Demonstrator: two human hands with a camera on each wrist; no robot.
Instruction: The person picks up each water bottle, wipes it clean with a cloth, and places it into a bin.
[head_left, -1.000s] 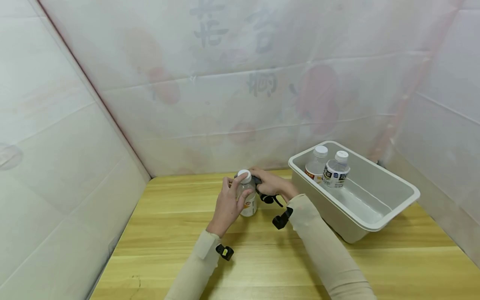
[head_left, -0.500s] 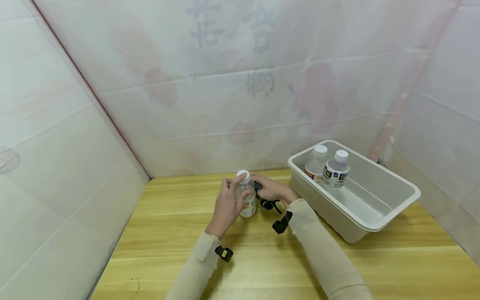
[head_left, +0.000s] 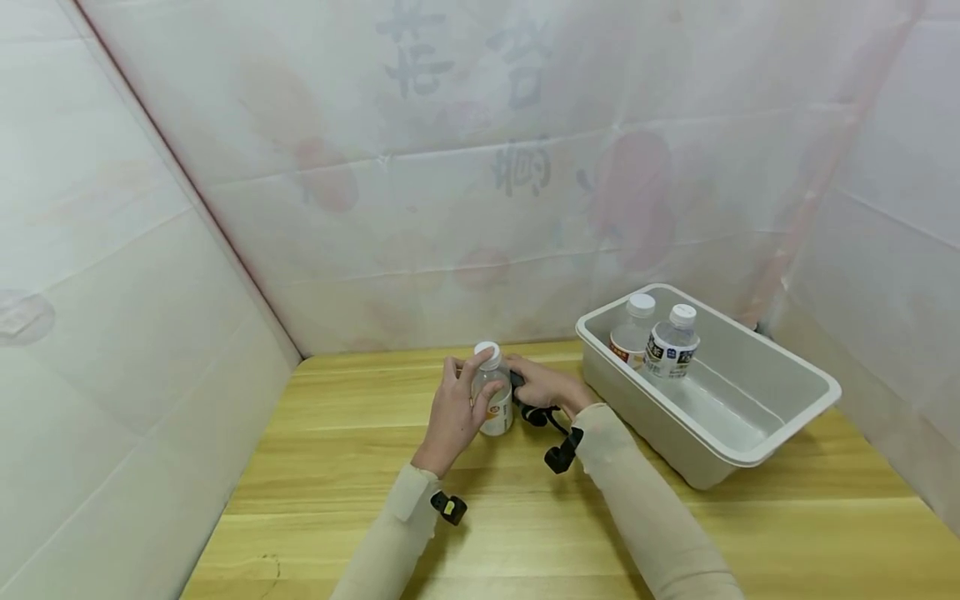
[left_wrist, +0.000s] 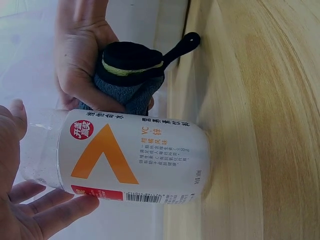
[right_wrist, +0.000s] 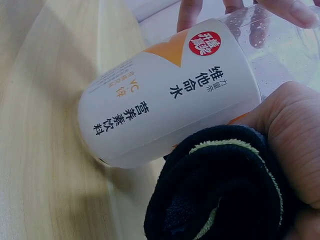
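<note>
A clear plastic bottle (head_left: pixel 494 398) with a white cap and a white-and-orange label (left_wrist: pixel 132 164) stands upright on the wooden table (head_left: pixel 525 533). My left hand (head_left: pixel 459 407) grips the bottle's upper part, fingers curled round it. My right hand (head_left: pixel 546 385) holds a dark cloth (right_wrist: pixel 225 190) with a yellow-green edge, bunched up, and presses it against the bottle's right side. The cloth (left_wrist: pixel 129 75) shows in the left wrist view behind the bottle, wrapped in the right hand's palm.
A grey-white plastic bin (head_left: pixel 757 442) stands at the right of the table with two capped bottles (head_left: pixel 670 343) upright at its far end. White sheeted walls close in behind and at the left. Bare wood lies in front of my arms.
My right hand with the cloth has slid down from near the bottle's cap to its middle. My left hand keeps its hold; the bottle stays in place.
</note>
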